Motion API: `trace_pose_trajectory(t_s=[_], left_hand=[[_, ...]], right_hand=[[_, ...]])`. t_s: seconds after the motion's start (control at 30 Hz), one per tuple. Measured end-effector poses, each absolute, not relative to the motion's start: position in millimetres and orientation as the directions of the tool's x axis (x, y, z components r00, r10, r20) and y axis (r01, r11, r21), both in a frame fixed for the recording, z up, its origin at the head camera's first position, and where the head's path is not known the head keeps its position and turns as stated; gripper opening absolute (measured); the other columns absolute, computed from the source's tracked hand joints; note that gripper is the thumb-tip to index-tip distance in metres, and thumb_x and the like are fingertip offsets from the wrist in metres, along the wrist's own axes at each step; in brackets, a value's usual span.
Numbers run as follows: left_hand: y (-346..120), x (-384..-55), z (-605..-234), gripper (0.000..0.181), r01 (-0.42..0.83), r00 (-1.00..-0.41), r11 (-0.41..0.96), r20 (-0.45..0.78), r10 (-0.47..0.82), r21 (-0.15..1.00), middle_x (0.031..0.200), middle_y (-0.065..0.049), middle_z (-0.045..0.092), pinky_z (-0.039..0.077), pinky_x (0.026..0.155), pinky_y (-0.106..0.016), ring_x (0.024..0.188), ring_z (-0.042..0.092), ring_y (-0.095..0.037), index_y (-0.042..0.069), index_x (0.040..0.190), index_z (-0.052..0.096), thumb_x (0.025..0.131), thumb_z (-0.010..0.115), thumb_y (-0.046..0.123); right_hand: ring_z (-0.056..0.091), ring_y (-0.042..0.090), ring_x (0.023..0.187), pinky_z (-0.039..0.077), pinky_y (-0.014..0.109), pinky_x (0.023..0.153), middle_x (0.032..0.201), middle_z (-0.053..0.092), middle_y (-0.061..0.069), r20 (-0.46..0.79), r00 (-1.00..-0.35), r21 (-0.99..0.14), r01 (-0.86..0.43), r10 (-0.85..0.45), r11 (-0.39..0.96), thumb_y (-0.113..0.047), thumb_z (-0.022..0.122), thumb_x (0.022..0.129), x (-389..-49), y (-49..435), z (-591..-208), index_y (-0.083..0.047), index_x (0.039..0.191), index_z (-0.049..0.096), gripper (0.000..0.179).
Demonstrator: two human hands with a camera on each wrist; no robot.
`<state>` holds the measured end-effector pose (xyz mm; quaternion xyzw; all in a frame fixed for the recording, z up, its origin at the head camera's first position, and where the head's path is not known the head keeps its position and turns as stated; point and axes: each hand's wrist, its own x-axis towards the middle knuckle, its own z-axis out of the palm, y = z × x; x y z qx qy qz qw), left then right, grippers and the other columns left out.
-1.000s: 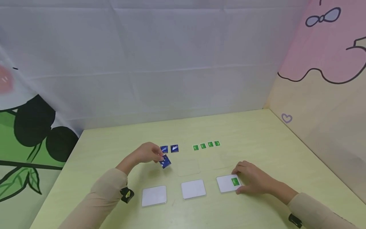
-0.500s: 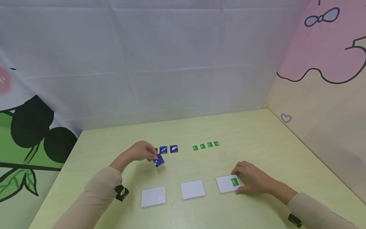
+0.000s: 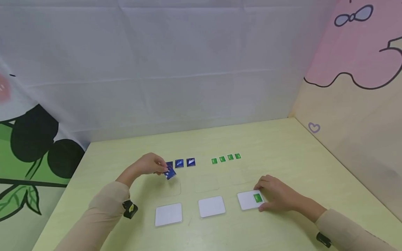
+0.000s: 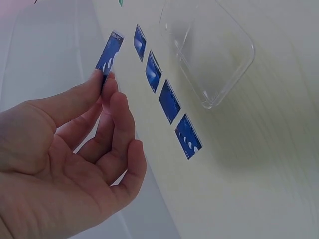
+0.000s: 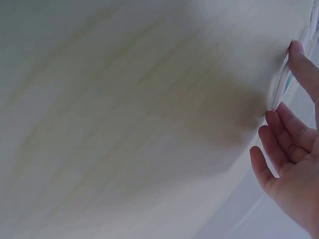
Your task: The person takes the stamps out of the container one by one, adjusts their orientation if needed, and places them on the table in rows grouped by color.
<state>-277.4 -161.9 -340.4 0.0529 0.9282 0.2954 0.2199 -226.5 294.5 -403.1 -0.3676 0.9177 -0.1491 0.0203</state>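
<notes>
My left hand (image 3: 147,165) pinches a small blue square card (image 4: 109,54) with white marks between thumb and fingers. In the head view the held card overlaps the left end of a row of blue cards; the left wrist view shows several of them, the end card (image 4: 188,137) bearing similar white marks. My right hand (image 3: 277,195) grips a flat white rounded rectangle (image 3: 246,201) with clear edges, thumb at the near edge and fingers at the far one. A small green card (image 3: 258,198) lies on top of it, by the hand.
Two more white rectangles (image 3: 168,214) (image 3: 211,206) lie to its left. Several green cards (image 3: 222,159) form a row at the back. Shallow clear plastic trays (image 4: 234,84) sit between the rows. A white curtain (image 3: 188,69) hangs behind the table.
My left hand has moved left along the blue row with the pinched card, uncovering another blue card there. The right hand keeps its place on the white rectangle.
</notes>
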Motion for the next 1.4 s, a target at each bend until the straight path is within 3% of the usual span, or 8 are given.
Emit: trace_pose_trajectory(t_s=[0.23,0.57,1.4], left_hand=[[-168.7,-279.2,-339.3,0.015,-0.04,-0.9,0.824,-0.379,0.216,0.565,0.089,-0.014,0.071,0.048,0.076,-0.034,0.077,0.062,-0.016,0.003,0.095,0.07,0.091,0.064,0.016],[-182.5,-283.1,-339.0,0.018,-0.049,-0.898,0.832,-0.388,0.205,0.552,0.087,-0.01,0.072,0.05,0.088,-0.048,0.079,0.066,-0.015,0.002,0.097,0.071,0.09,0.065,0.018],[-207.3,-289.2,-344.3,0.019,-0.052,-0.911,0.863,-0.377,0.165,0.502,0.088,-0.009,0.074,0.052,0.085,-0.049,0.078,0.067,-0.017,0.002,0.095,0.073,0.086,0.07,0.018]], right_hand=[[0.054,0.012,0.097,0.049,0.038,0.089,0.104,0.063,-0.005,0.056,-0.731,-0.302,-0.662,-0.68,0.686,-0.049,0.08,0.071,-226.1,293.6,-397.9,-0.012,0.107,0.065,0.054],[0.054,0.013,0.097,0.05,0.038,0.088,0.104,0.063,-0.005,0.056,-0.734,-0.294,-0.66,-0.677,0.692,-0.049,0.08,0.071,-226.1,293.0,-398.5,-0.012,0.106,0.066,0.053],[0.054,0.012,0.097,0.049,0.038,0.089,0.105,0.063,-0.005,0.037,-0.737,-0.307,-0.651,-0.675,0.694,-0.048,0.08,0.071,-226.0,292.4,-396.8,-0.012,0.107,0.065,0.053]])
